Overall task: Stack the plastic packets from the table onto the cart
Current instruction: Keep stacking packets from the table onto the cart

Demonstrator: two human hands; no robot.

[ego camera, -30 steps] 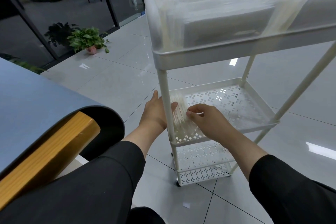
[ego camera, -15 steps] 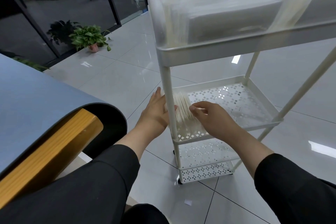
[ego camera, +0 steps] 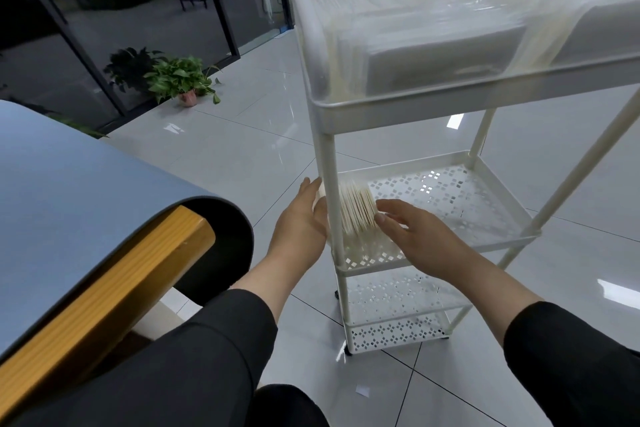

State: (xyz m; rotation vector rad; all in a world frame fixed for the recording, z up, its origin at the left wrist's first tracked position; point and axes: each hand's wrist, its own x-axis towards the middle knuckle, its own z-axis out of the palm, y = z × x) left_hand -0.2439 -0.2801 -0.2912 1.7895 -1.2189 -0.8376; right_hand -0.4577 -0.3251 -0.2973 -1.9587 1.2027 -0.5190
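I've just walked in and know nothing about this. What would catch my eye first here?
Probably the tall white metal three-tier cart, its top tray crammed with clear plastic packets standing on edge. Lower down, the left hand and right hand bracket a small upright bundle of packets at the near left corner of the perforated middle shelf. A green potted plant sits by the dark glass doors.

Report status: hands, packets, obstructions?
Left hand open outside cart post. Right hand open against packets upright on middle shelf. Nothing blocking.
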